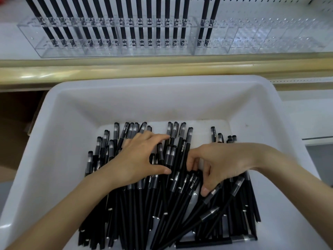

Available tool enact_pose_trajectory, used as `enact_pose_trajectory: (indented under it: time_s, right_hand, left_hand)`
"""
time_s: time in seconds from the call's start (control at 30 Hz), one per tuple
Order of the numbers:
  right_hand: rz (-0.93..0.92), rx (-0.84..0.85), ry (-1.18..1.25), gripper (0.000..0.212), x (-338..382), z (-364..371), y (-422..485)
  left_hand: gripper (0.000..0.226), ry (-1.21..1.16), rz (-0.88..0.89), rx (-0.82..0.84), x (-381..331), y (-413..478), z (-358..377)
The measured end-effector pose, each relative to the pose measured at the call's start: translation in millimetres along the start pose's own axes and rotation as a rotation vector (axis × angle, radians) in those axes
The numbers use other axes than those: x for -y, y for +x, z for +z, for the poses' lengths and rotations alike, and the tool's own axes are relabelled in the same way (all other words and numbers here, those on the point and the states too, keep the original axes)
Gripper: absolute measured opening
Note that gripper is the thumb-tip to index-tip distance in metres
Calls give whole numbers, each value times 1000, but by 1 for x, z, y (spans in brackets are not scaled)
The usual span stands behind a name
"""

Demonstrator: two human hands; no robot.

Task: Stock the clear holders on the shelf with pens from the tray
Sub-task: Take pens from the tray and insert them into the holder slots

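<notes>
Pressing down flat, fingers spread, with left hand [140,157] on pens [137,213] heaped in white tray [59,112]; gripping several with right hand [221,163], fingers curled; beyond, on shelf [10,40], 2 clear holders [252,38], right 1 holding 2 pens.

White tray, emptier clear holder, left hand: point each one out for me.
white tray [162,105]: head view, bare far inner wall.
emptier clear holder [270,40]: head view, front face over its empty compartments.
left hand [137,157]: head view, back of the hand.
</notes>
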State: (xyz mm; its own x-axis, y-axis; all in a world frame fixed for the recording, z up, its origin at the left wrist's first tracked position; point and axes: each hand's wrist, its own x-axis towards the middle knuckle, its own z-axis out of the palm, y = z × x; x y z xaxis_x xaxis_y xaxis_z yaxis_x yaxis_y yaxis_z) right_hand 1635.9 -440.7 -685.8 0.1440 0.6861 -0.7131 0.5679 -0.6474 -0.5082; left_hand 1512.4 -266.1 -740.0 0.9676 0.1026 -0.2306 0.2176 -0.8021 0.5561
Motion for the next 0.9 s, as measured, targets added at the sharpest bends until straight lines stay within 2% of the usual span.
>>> enact_pose_trajectory:
  time_s: [0.17,0.33,0.6,0.9]
  right_hand:
    - [-21,-42,-59,49,0,3,5]
    - [-33,-71,-77,44,-1,7,11]
    - [-40,-83,-50,33,-3,9,13]
    - [-92,-49,50,23,0,9,14]
  left_hand:
    - [87,22,0,26,-1,0,0]
    - [80,-11,3,-8,-5,-1,-3]
    - [59,-229,-19,-75,-9,-1,-4]
    - [45,-345,-50,-45,-8,-2,-6]
